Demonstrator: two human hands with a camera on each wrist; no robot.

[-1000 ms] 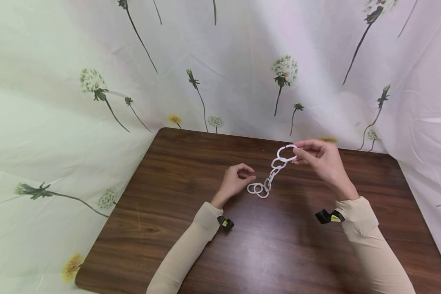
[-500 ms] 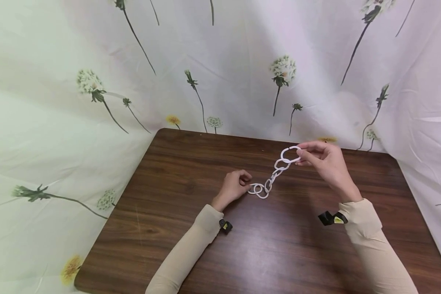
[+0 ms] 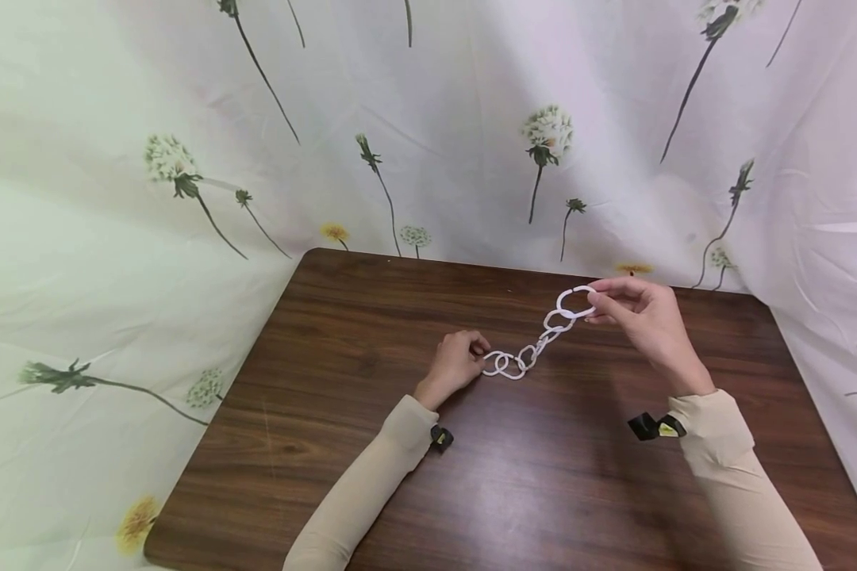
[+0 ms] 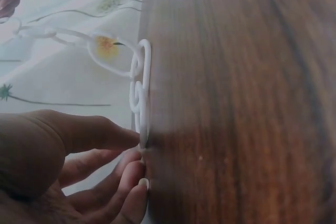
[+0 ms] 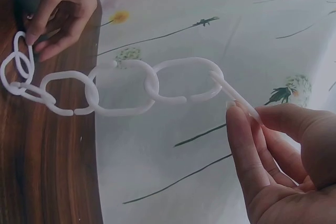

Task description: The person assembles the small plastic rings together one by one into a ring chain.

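Note:
A chain of several white plastic links point(image 5: 123, 113) stretches between my two hands, with small gaps in some of its rings. At its upper end, my right hand point(image 3: 646, 321) pinches one link between thumb and fingers, above the table. My left hand point(image 3: 451, 366) pinches the link at the opposite end, down at the tabletop. In the left wrist view the lower links point(image 4: 147, 66) lie along the wood while the others rise toward the right hand. The left fingertips partly cover the end link.
The brown wood-grain table point(image 3: 371, 317) has rounded corners. A white curtain point(image 3: 464, 159) printed with dandelions hangs behind it and along both sides. Each sleeve cuff carries a small black device, such as the one at the right wrist point(image 3: 643, 427).
My left hand has come to the chain's lower end and taken hold of its end link. My right hand has moved right, drawing the chain straighter.

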